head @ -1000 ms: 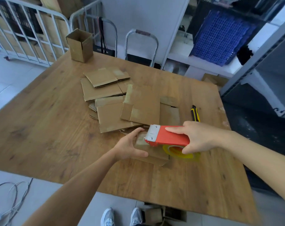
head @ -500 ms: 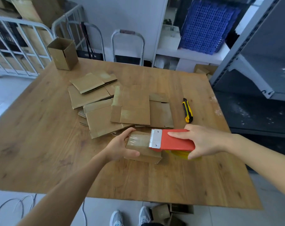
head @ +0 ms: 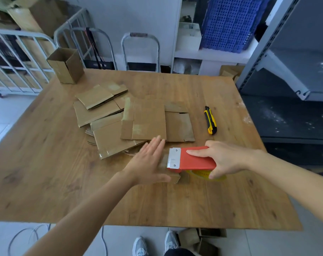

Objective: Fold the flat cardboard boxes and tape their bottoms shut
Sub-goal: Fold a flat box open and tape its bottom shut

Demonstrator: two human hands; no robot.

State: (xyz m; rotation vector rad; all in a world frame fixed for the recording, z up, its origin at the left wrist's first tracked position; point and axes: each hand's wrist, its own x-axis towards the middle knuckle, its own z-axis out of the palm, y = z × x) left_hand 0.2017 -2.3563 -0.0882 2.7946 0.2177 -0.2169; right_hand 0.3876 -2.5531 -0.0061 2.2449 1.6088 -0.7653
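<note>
Two bare hands meet over one small cardboard box [head: 175, 177] near the front middle of the table [head: 46, 163]; we see the left hand [head: 149, 163] lying flat, palm down, fingers straight and together, pressing on the box's taped top and gripping nothing; the right hand [head: 225, 159] grasps the red tape dispenser [head: 192, 159], index finger laid along its top, with the yellow tape roll [head: 203, 174] beneath and the toothed blade over the box. Half a second ago the left hand curled round the box's left end, thumb on top; now it is spread flat across it, while the dispenser sits in much the same place. We count one dispenser; one yellow utility knife [head: 210, 120] beyond the right hand; one upright open box [head: 65, 66] at the far left corner; at least five flattened boxes [head: 147, 122] in a loose overlapping pile, their exact number beyond telling.
</note>
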